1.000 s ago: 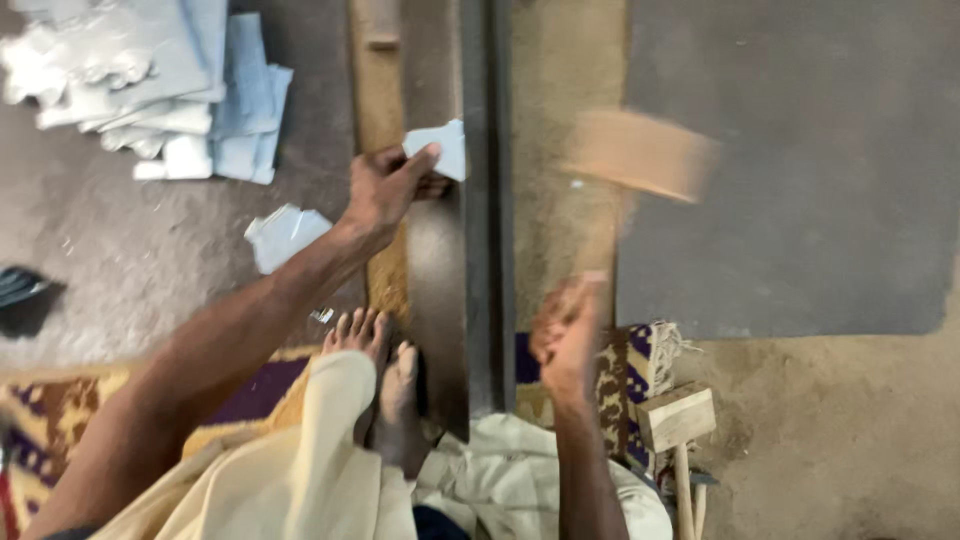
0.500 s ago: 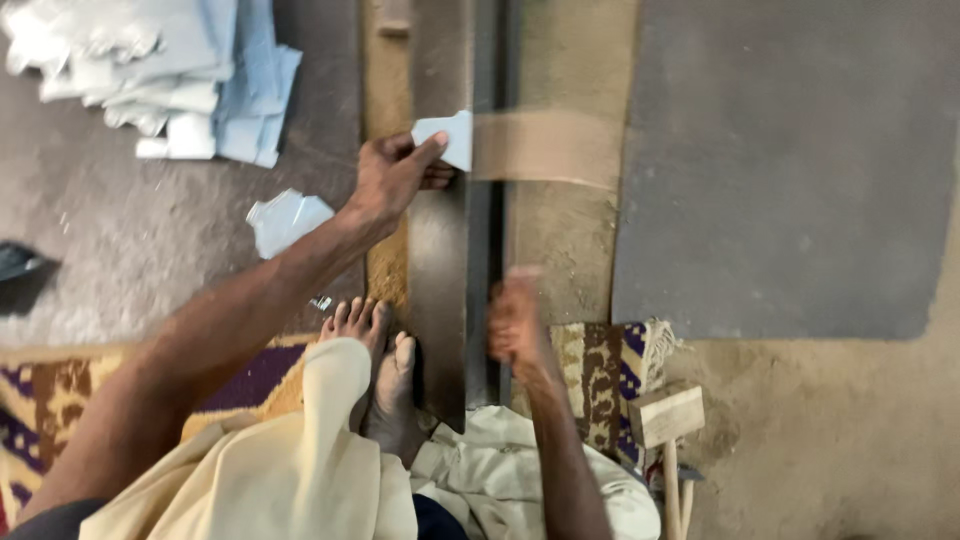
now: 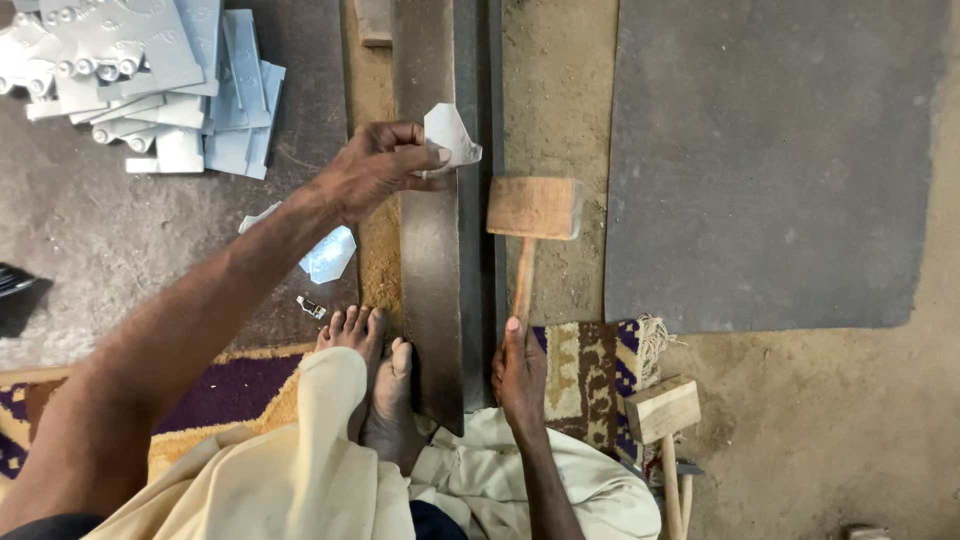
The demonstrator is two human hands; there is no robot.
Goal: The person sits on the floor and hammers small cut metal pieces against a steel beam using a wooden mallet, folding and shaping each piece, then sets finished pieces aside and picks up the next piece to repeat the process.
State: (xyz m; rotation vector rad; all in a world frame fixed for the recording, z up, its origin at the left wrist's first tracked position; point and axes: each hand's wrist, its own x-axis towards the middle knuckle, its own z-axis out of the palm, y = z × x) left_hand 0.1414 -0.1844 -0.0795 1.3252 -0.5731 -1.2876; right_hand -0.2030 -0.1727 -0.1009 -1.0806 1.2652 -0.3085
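Observation:
My left hand (image 3: 375, 170) pinches a small bent piece of sheet metal (image 3: 450, 138) against a long steel bar (image 3: 432, 260) that runs away from me along the ground. My right hand (image 3: 520, 372) grips the handle end of a wooden mallet (image 3: 533, 210); its block head sits just right of the bar, a little below the metal piece. My bare feet (image 3: 372, 385) rest against the near end of the bar.
A pile of cut sheet-metal pieces (image 3: 140, 80) lies at the far left, with one loose piece (image 3: 330, 255) under my left forearm. A large dark mat (image 3: 770, 160) covers the ground on the right. A second wooden mallet (image 3: 662, 415) lies by the patterned rug (image 3: 590, 370).
The mallet was raised and blurred a second ago, then swung down toward the bar; its head now sits still beside the bar. My left hand keeps holding the metal piece in place.

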